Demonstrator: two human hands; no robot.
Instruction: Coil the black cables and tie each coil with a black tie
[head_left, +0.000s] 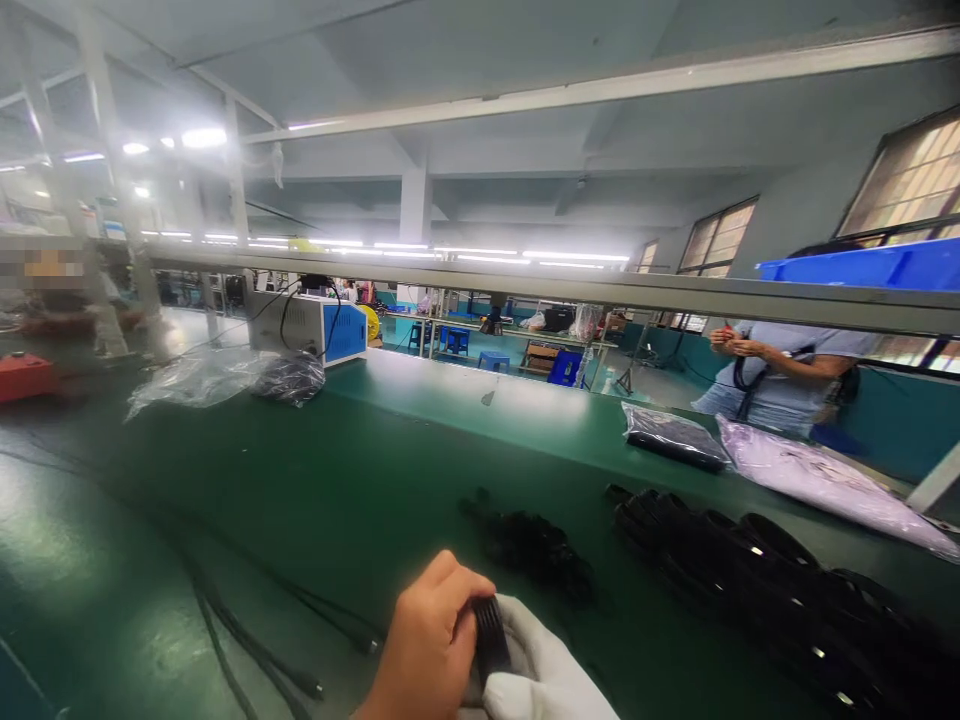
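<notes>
A small coil of black cable (pixel 491 635) is held between my two hands near the bottom middle of the view. My left hand (pixel 431 635), bare, pinches the coil from the left with its thumb and fingers. My right hand (pixel 551 665), in a white glove, is closed round its right side. Just beyond them lies a loose heap of small black pieces (pixel 536 550), too dark and blurred to name. Several coiled black cables (pixel 720 560) are piled to the right. On the left, uncoiled black cables (pixel 225 610) with plug ends stretch across the green table (pixel 390 455).
Bagged black goods (pixel 675 437) and a pale plastic bag (pixel 825 480) lie at the back right. A blue-and-grey machine (pixel 307 325) stands back left beside clear plastic bags (pixel 202 380). Beyond the table, another person (pixel 787 370) holds black cable. A shelf beam (pixel 525 280) crosses overhead.
</notes>
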